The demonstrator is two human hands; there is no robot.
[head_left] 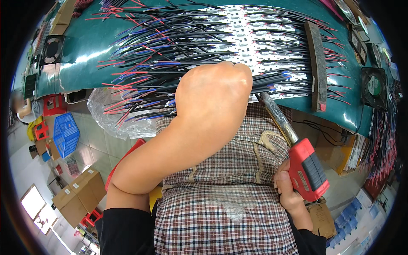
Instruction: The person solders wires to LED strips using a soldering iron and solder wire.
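My left hand (214, 91) is closed, its back turned up, over the near edge of a row of white circuit boards (242, 32) on the table. Its fingertips and whatever they grip are hidden beneath it. Black cables (170, 63) with red and blue wire ends fan out on both sides of the boards. At the right, my right hand (287, 185) grips a red and black soldering gun (308, 170) by its handle. The gun's metal barrel slants up and left, its front end close to the boards' near edge.
A dark bar (315, 66) lies across the cables on the green table (80, 78). Small black fans stand at the left (53, 49) and right (374, 88). Below the table's edge are clear plastic (114, 114), a blue basket (66, 134) and cardboard boxes (80, 195). Another person sits far left.
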